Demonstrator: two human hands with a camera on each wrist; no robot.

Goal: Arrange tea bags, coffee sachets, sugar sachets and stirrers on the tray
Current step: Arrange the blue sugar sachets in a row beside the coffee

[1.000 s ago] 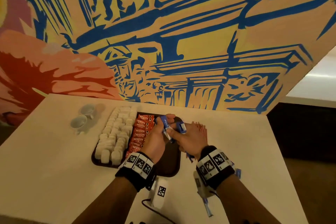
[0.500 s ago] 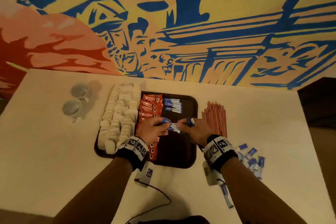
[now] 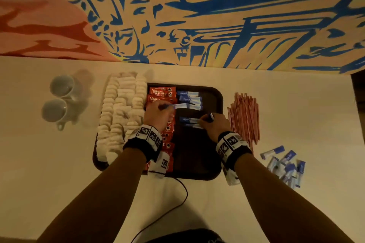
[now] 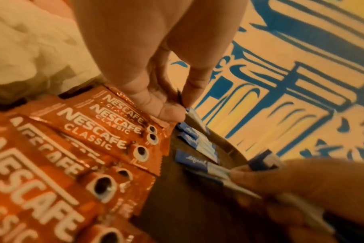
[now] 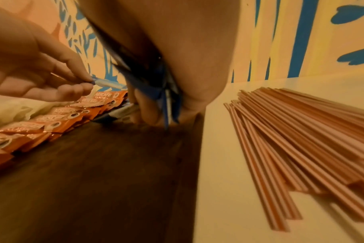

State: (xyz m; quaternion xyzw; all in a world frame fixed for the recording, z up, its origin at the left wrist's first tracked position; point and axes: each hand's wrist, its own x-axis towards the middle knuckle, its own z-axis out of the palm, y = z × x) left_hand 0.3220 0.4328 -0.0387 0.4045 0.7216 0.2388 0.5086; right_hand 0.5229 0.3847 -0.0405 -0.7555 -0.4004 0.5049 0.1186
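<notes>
Sugar sachet (image 3: 180, 105) pinched at its left end in left hand (image 3: 158, 113) fingers, long axis crosswise, hovering just short of the blue row (image 3: 189, 97) at tray (image 3: 217, 92) far edge; right hand (image 3: 214, 124) grips a spare bundle nearer the worktop's right side.

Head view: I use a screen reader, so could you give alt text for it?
Both hands place blue sugar sachets on a dark tray: the left hand pinches one sachet, the right hand grips several. Red coffee sachets and white tea bags fill its left; stirrers lie outside, right.
</notes>
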